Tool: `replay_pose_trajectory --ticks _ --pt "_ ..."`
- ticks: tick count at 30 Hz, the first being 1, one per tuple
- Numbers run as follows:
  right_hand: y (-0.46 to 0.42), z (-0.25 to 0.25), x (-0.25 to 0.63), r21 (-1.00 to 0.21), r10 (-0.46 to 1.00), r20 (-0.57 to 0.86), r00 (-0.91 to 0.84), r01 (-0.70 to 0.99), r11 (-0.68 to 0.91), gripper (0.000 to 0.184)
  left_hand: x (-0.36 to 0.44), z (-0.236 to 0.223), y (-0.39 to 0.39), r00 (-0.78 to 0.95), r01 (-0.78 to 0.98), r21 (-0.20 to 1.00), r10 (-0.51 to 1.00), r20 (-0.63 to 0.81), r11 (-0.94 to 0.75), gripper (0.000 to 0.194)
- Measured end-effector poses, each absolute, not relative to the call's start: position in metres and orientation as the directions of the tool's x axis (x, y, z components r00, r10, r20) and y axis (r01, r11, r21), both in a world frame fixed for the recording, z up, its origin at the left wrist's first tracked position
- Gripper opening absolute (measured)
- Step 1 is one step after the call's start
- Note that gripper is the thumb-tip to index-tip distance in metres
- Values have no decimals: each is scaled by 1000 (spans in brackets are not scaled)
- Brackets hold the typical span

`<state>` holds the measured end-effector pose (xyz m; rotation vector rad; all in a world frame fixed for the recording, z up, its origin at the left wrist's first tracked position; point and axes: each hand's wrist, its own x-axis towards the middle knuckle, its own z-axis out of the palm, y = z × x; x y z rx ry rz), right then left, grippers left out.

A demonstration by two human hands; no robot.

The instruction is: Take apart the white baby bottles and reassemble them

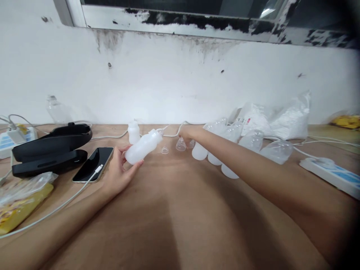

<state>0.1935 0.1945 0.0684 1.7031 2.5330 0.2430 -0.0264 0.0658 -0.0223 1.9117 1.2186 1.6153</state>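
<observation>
Head cam: left hand [119, 167] half-curled round a frosted squeeze bottle [143, 147], center-left; right hand [185, 132] at clear caps [180, 144] mid-frame, can't tell its grip. Probably picking one; next wants a light pinch.

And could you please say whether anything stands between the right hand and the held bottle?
A small clear piece sits on the table between the right hand and the white bottle in the left hand, probably low enough to clear. A clear cone sits by the right hand.
</observation>
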Motion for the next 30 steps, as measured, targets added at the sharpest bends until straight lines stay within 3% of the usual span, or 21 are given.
replay_pose_trajectory --ticks 5,9,12,16,18,19,21,23,26,30 --pt "193 64 185 241 949 -198 -245 926 289 26 -27 -23 66 0 360 732 785 619 -578 41" --pt "185 65 181 246 947 -250 -203 932 265 30 -26 -23 67 0 332 746 791 612 -577 41" --pt "173 72 184 207 961 -156 -230 943 259 29 -26 -22 66 0 322 759 802 597 -566 40" --pt "141 89 198 120 949 85 -303 949 292 30 -27 -19 62 -10 283 788 821 572 -546 39" --pt "121 90 207 10 910 207 -359 931 364 33 -28 -17 61 -12 249 818 843 537 -518 37" --pt "111 87 213 -106 884 272 -380 901 420 34 -28 -16 61 -17 217 838 857 515 -500 35" --pt "93 70 223 -561 859 372 -351 652 509 35 -29 -16 61 -37 137 877 882 469 -461 30" --pt "82 42 233 -856 891 312 -331 308 414 38 -31 -17 63 -63 83 898 897 437 -432 27" --pt "74 2 243 -978 923 176 -343 47 204 38 -32 -20 65 -60 109 916 917 394 -387 27" --pt "76 -19 251 -986 935 167 -313 -49 160 37 -33 -22 64 -24 149 926 935 354 -347 31"
